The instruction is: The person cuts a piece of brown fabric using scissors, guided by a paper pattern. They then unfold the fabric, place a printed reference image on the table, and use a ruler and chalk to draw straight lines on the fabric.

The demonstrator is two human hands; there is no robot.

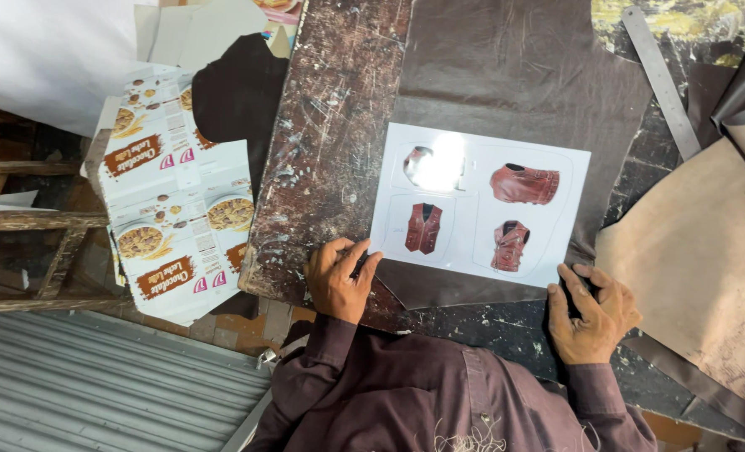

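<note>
From the head view, the sheet (pixel 479 203) is lying on a brown leather piece (pixel 514 100) near the near edge of the scratched table (pixel 330 142). It is showing four pictures of reddish vests; glare is washing out the upper left one, so that picture is hard to make out.

The left hand (pixel 340 280) is resting at the table's near edge, touching the sheet's near left corner. Its fingers (pixel 364 255) are curling narrowly around a small dark object (pixel 360 264), mostly hidden, so what it is cannot be told.

The right hand (pixel 591 311) is lying just beside the sheet's near right corner, fingers bent down onto the leather; something dark is sitting under the fingertips, and whether the hand is gripping it cannot be told.

A metal ruler (pixel 662 79) is lying toward the far right corner, partly cut off by the top. A tan hide (pixel 698 268) is spreading over the right edge, running out of view.

Flattened printed cartons (pixel 176 209) are hanging off the left edge, with a dark scrap (pixel 238 92) lying over them
</note>
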